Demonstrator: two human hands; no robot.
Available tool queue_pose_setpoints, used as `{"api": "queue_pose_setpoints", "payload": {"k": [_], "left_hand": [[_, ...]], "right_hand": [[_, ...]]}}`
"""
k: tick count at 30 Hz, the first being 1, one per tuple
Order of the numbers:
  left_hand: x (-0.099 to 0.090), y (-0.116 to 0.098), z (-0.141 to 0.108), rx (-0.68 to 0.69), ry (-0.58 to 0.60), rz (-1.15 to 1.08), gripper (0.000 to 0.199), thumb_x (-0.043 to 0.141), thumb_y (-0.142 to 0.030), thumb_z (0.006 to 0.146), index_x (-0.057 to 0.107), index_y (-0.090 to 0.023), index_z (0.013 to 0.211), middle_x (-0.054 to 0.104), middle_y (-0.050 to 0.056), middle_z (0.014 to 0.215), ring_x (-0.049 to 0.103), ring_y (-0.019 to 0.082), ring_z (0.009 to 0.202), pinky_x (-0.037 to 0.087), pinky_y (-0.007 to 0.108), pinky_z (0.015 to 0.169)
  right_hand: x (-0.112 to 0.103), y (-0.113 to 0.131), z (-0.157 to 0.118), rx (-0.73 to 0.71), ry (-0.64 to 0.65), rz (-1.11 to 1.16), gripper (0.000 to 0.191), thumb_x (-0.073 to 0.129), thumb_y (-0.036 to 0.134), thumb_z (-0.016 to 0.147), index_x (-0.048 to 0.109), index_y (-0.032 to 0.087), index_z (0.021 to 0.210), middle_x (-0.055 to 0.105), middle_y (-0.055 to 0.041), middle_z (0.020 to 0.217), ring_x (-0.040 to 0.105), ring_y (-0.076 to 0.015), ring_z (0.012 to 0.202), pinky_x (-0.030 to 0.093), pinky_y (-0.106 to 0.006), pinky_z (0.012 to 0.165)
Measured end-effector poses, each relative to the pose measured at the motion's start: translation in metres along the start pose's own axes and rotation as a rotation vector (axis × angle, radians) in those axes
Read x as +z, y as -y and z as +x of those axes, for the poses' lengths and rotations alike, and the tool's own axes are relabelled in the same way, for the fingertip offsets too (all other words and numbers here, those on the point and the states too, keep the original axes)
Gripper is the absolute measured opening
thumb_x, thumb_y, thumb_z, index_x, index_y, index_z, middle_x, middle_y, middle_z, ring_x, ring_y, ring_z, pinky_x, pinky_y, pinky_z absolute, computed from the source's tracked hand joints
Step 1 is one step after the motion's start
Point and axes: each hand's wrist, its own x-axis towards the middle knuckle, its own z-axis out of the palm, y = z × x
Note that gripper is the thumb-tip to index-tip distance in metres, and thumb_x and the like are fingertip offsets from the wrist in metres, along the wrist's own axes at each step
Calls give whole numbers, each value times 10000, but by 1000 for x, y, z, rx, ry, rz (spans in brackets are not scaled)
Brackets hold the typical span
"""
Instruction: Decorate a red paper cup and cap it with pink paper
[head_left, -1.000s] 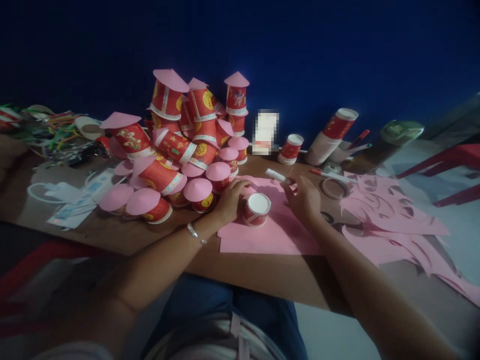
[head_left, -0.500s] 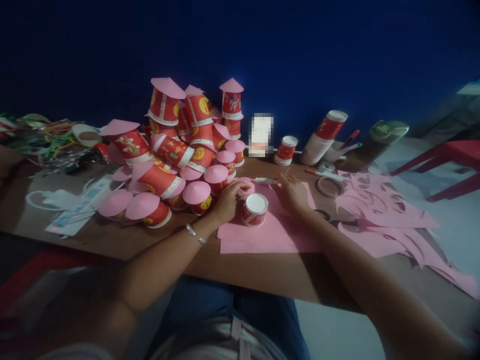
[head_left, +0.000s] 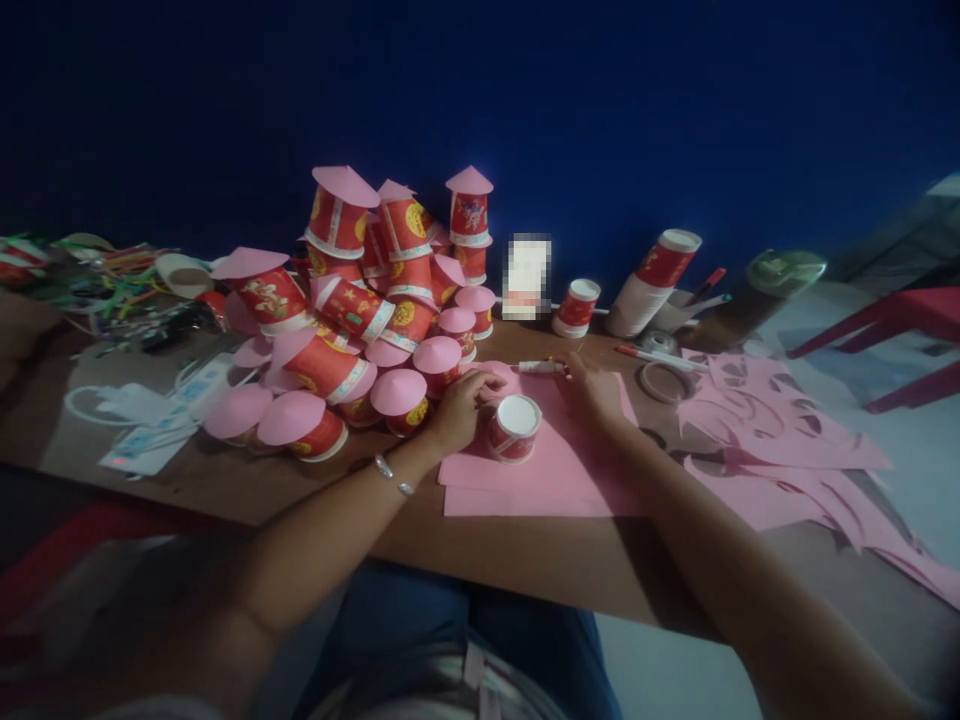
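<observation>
gripping a white tube (head_left: 538,367) in closed fingers of the right hand (head_left: 594,396), center of the frame, with the left hand (head_left: 459,412) half curled at a pink paper disc (head_left: 508,376), whether holding it or not impossible to tell. showing, between both hands, a red cup (head_left: 514,438) on pink sheets (head_left: 540,500), white end uppermost. showing at right of center a leaning stack of nested cups (head_left: 636,312), red over white, and a pale container (head_left: 671,312) holding pens (head_left: 709,284); left of center, piled red cups (head_left: 322,367) capped with pink paper cones (head_left: 397,392).

Paper cup (head_left: 514,432): red, white-topped, stands upright on pink sheets (head_left: 536,494). White tube (head_left: 537,367): slim, sits roughly level in the right hand (head_left: 592,395).
</observation>
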Motion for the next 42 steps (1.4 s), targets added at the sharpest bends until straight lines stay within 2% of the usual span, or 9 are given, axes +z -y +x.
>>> {"api": "queue_pose_setpoints", "payload": {"k": [4,10,15,20,23,29,32,37,42], "left_hand": [[-1,-3,-1,-32,-22,1,232,693,-155,794,703,-152,1026,706,122,1131,688,193,898,572,330,777],[-6,-23,4,-117,-41,-45,204,671,-223,841,709,-163,1033,711,92,1109,671,141,824,552,248,679],[-6,-41,23,-276,32,-202,332,738,-302,839,676,-158,1133,723,64,969,628,96,655,476,199,546],[12,-38,41,-309,125,-367,371,820,-352,791,716,-146,1082,762,105,1037,701,168,827,536,261,678],[24,-28,45,-320,189,-380,357,854,-383,749,746,-134,982,776,95,978,708,186,853,544,299,751],[31,-19,43,-371,-29,-495,365,892,-365,693,712,-144,922,733,32,840,660,132,734,515,260,665],[29,-18,44,-426,-56,-661,423,900,-398,678,661,-142,915,659,-13,708,603,94,607,465,224,565],[27,-16,44,-439,-117,-777,477,897,-437,660,625,-155,931,668,-5,772,628,85,646,403,182,516],[28,-13,38,-400,-164,-755,418,826,-466,760,633,-149,952,670,4,723,617,84,609,415,191,530]], "right_hand": [[-4,4,0,81,-48,210,211,583,255,910,686,178,1076,766,-127,995,697,-256,834,479,-331,711],[-18,11,2,322,23,1126,364,758,468,787,668,184,995,769,-73,904,701,-197,797,530,-300,673],[-16,21,0,338,89,1409,363,818,430,711,677,198,952,759,-39,845,701,-179,774,518,-278,665],[-10,24,-2,316,128,1445,355,828,440,721,689,204,946,755,-30,816,696,-170,733,527,-281,672],[-6,23,-4,308,128,1436,390,839,469,714,695,204,960,756,-25,823,701,-174,719,540,-292,673],[-10,19,-3,363,63,1393,447,833,509,712,683,204,1002,756,-39,899,715,-185,727,577,-320,682],[-16,15,-3,385,-5,1307,438,826,508,725,704,188,999,749,-51,884,713,-199,766,582,-334,700],[-19,5,-5,271,22,1032,433,763,561,790,736,173,980,729,-60,753,680,-211,690,562,-356,661],[-14,2,-6,172,47,899,418,740,546,792,752,174,982,751,-78,823,688,-238,750,547,-367,681]]}}
